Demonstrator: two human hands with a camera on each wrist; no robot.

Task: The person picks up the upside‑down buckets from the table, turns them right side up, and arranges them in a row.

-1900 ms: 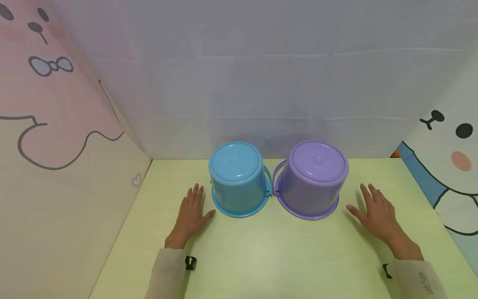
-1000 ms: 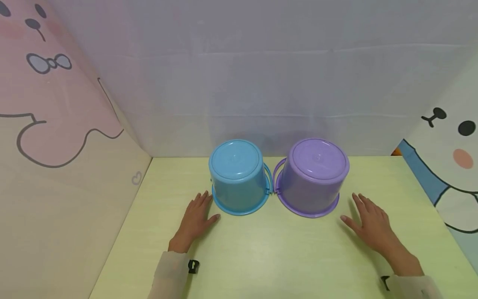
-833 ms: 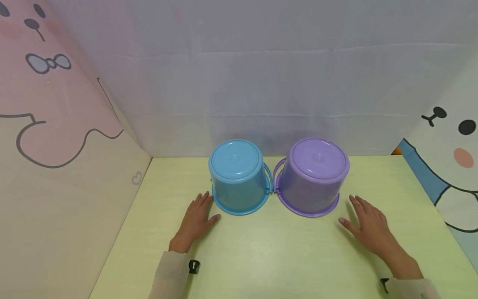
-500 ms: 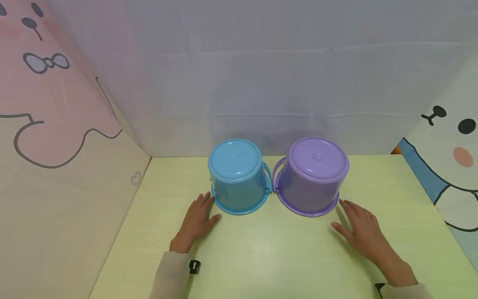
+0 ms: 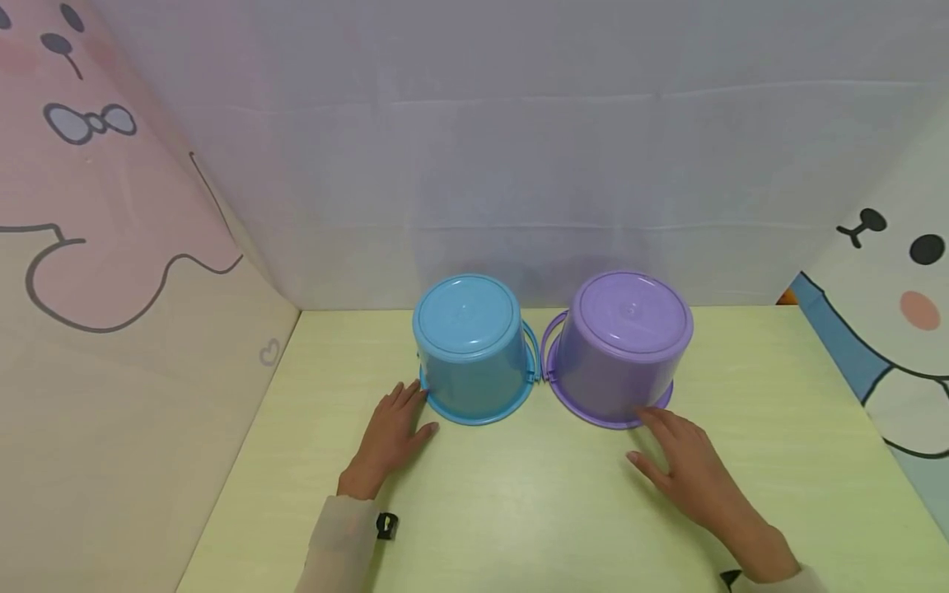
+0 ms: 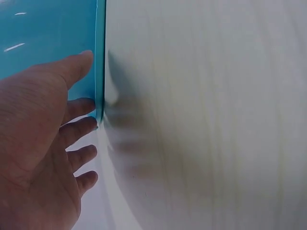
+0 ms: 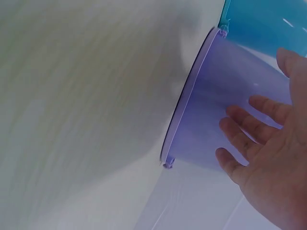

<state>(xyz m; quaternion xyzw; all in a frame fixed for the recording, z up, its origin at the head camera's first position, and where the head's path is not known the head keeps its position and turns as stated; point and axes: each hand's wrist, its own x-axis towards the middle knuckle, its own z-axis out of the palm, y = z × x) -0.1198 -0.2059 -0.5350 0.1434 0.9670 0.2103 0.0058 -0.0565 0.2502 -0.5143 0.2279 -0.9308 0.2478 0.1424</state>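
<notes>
Two buckets stand upside down side by side at the back of the table, a blue bucket (image 5: pixel 474 354) on the left and a purple bucket (image 5: pixel 626 350) on the right. Their folded handles meet between them. My left hand (image 5: pixel 385 441) is at the left front of the blue bucket, fingertips right at its rim, fingers spread and relaxed. In the right wrist view my right hand (image 7: pixel 268 148) is open before the purple bucket's side wall, holding nothing. From the head view, the fingertips of that hand overlap the purple bucket's front rim.
The pale yellow table (image 5: pixel 519 511) runs back to a whitish cloth wall (image 5: pixel 474 165). A pink cartoon panel (image 5: pixel 111 189) closes off the left side, and a white bear panel (image 5: pixel 890 329) the right. Both wrists wear black straps.
My right hand has moved left and toward me, from beside the purple bucket to its front rim. My left hand has shifted slightly right to the blue rim. The buckets have stayed put.
</notes>
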